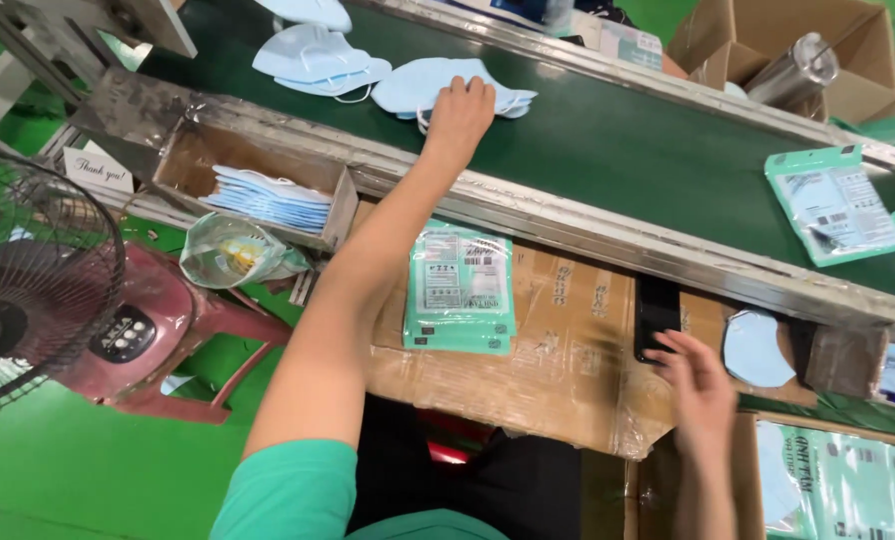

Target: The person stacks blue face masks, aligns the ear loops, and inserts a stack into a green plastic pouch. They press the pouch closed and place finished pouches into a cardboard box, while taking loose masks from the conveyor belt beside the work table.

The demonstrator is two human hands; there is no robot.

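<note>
Up on the dark green conveyor belt [608,140], the left hand [460,110] lies palm-down on a pale blue folded face mask [418,85], fingers curled over its near edge in a loose grip. More masks of the same kind [313,55] lie just beside it on the belt. The right hand [700,385] is blurred, fingers spread and released, holding nothing, just beside a black phone [656,315] on the cardboard-covered worktop [568,370]. A stack of teal printed pouches [461,290] rests on that worktop between the two arms. Another teal pouch [833,205] lies farther right on the belt. A metal tray [343,205] at left holds stacked blue masks [268,200].
</note>
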